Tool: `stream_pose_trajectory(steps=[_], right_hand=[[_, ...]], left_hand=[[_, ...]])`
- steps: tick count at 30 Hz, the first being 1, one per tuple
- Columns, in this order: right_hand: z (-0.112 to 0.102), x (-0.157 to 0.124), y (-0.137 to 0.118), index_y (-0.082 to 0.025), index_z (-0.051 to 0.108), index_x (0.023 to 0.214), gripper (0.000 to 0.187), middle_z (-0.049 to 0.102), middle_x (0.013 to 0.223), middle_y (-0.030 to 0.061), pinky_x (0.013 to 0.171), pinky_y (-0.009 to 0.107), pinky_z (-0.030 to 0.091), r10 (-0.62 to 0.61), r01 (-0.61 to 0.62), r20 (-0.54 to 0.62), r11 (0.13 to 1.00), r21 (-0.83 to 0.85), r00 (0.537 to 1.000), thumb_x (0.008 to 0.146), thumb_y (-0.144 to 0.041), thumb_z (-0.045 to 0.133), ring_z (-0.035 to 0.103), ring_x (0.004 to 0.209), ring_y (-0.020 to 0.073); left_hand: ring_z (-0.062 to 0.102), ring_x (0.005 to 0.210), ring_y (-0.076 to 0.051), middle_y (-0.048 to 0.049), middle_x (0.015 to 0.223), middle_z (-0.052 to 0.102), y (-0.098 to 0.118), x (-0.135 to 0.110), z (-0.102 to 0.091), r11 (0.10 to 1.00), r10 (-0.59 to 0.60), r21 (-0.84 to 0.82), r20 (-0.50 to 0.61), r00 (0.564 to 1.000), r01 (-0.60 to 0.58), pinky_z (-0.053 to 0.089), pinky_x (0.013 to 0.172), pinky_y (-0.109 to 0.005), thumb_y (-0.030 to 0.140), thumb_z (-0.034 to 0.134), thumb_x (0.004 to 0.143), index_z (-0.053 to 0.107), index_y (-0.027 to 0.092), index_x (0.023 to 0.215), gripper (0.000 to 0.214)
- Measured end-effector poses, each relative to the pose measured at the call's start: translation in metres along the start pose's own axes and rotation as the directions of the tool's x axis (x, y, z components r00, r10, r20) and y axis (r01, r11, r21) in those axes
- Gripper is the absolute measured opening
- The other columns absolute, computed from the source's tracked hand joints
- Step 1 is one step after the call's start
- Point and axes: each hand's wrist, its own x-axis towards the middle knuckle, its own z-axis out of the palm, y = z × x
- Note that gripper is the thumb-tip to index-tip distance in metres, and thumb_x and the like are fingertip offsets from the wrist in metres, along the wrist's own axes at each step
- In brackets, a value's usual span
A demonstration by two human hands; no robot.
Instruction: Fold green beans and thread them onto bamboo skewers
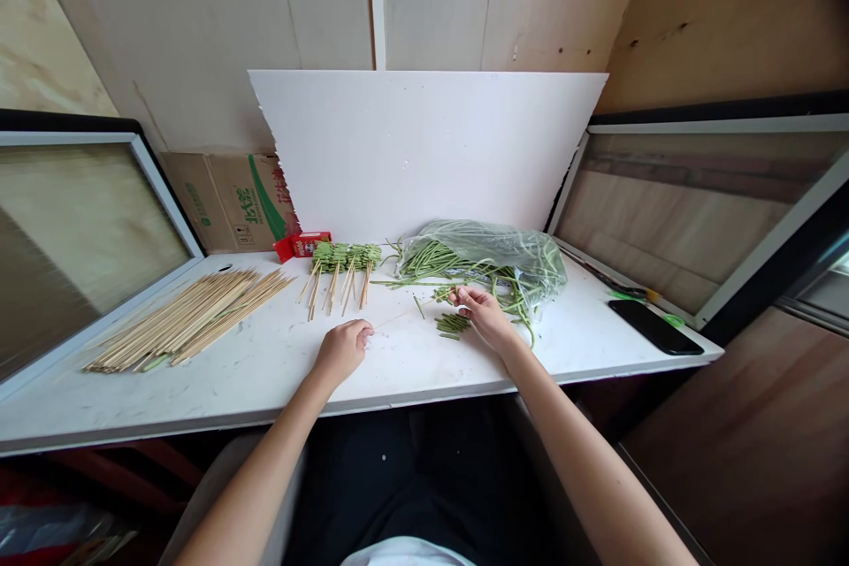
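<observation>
My left hand (345,348) is closed on the end of a thin bamboo skewer (398,318), which points right across the white table. At its other end, my right hand (483,313) pinches short cut green bean pieces (443,293); whether every piece is on the skewer is too small to tell. Below the right hand lies a small pile of cut bean pieces (453,324), with a single piece (419,307) to its left. Long green beans (438,259) spill from a clear plastic bag (540,261) behind that hand. Finished bean skewers (346,257) lie in a row behind the left hand.
Many bare bamboo skewers (179,318) are spread at the left of the table (398,380). A red box (309,245) stands by the bean skewers, before a cardboard carton (229,199). A white board (424,150) leans behind. At right lie a black phone (653,327) and scissors (616,283).
</observation>
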Motion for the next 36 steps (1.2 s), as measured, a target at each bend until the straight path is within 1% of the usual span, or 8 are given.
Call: stream_pose_trajectory(steps=[6,11,14,18,22,27,30,36], right_hand=[[0.0026,-0.0006,-0.0048,-0.02,0.074,0.084,0.044,0.071,0.091,0.0049,0.071,0.027,0.043,0.005,-0.005,0.003,1.0,-0.031,1.0,0.083,-0.063,0.08,0.055,0.08,0.0161],[0.0027,0.0005,-0.0052,-0.019,0.078,0.082,0.049,0.072,0.086,0.0067,0.07,0.031,0.042,-0.072,0.067,-0.029,0.983,-0.169,0.997,0.086,-0.067,0.074,0.053,0.074,0.0166],[0.0013,0.0009,-0.0031,-0.019,0.079,0.083,0.051,0.073,0.085,0.0071,0.072,0.033,0.044,-0.108,0.097,-0.037,0.966,-0.238,0.993,0.086,-0.069,0.072,0.055,0.074,0.018],[-0.0014,0.0015,0.0003,-0.019,0.081,0.085,0.05,0.076,0.087,0.0078,0.078,0.034,0.046,-0.123,0.103,-0.042,0.944,-0.314,0.992,0.088,-0.068,0.071,0.06,0.079,0.0207],[-0.0043,0.0028,0.0026,-0.018,0.081,0.083,0.05,0.076,0.084,0.0079,0.077,0.034,0.046,-0.123,0.103,-0.032,0.923,-0.37,0.992,0.089,-0.067,0.07,0.061,0.079,0.0219],[-0.006,0.0036,0.0041,-0.019,0.081,0.081,0.05,0.078,0.086,0.0087,0.081,0.035,0.047,-0.112,0.095,-0.023,0.916,-0.389,0.993,0.089,-0.067,0.07,0.066,0.082,0.0239],[-0.0044,0.0037,0.0041,-0.019,0.081,0.081,0.048,0.079,0.089,0.0091,0.083,0.035,0.048,-0.129,0.111,-0.021,0.917,-0.383,0.991,0.09,-0.065,0.069,0.067,0.085,0.0247],[-0.0001,0.003,0.0018,-0.021,0.082,0.087,0.045,0.078,0.087,0.0082,0.079,0.034,0.049,-0.155,0.122,-0.088,0.948,-0.295,0.984,0.088,-0.065,0.072,0.064,0.081,0.0225]], left_hand=[[0.073,0.083,-0.022,-0.0053,0.091,0.081,0.001,-0.0007,-0.0015,1.0,-0.013,0.011,0.018,1.0,0.013,0.052,0.076,-0.03,0.012,0.051,0.094,0.076,0.021,0.095,0.027],[0.075,0.088,-0.023,-0.006,0.097,0.082,-0.001,0.0001,-0.0005,0.999,-0.026,0.03,0.03,0.999,0.026,0.053,0.078,-0.03,0.011,0.052,0.093,0.077,0.021,0.095,0.027],[0.076,0.092,-0.024,-0.0059,0.099,0.082,-0.0025,0.0004,0.0006,0.999,-0.029,0.042,0.038,0.999,0.027,0.053,0.08,-0.031,0.01,0.053,0.093,0.077,0.021,0.095,0.027],[0.076,0.093,-0.025,-0.0061,0.098,0.082,-0.0028,0.0004,0.0009,0.998,-0.028,0.059,0.049,0.998,0.025,0.053,0.081,-0.032,0.008,0.053,0.092,0.078,0.021,0.093,0.027],[0.076,0.092,-0.025,-0.0061,0.097,0.082,-0.0016,0.0003,-0.0006,0.997,-0.026,0.074,0.057,0.998,0.022,0.053,0.08,-0.032,0.007,0.054,0.09,0.078,0.021,0.093,0.028],[0.076,0.091,-0.024,-0.0055,0.096,0.082,-0.0007,0.0003,-0.0016,0.996,-0.027,0.084,0.062,0.998,0.022,0.053,0.079,-0.031,0.007,0.054,0.09,0.078,0.022,0.091,0.029],[0.076,0.091,-0.023,-0.0047,0.096,0.083,-0.0007,0.0,-0.0012,0.996,-0.023,0.085,0.057,0.998,0.018,0.053,0.079,-0.03,0.007,0.054,0.09,0.078,0.022,0.091,0.028],[0.076,0.09,-0.023,-0.0051,0.098,0.083,-0.0008,-0.0004,-0.0003,0.997,-0.033,0.076,0.002,0.999,0.033,0.053,0.078,-0.029,0.01,0.053,0.093,0.077,0.023,0.096,0.028]])
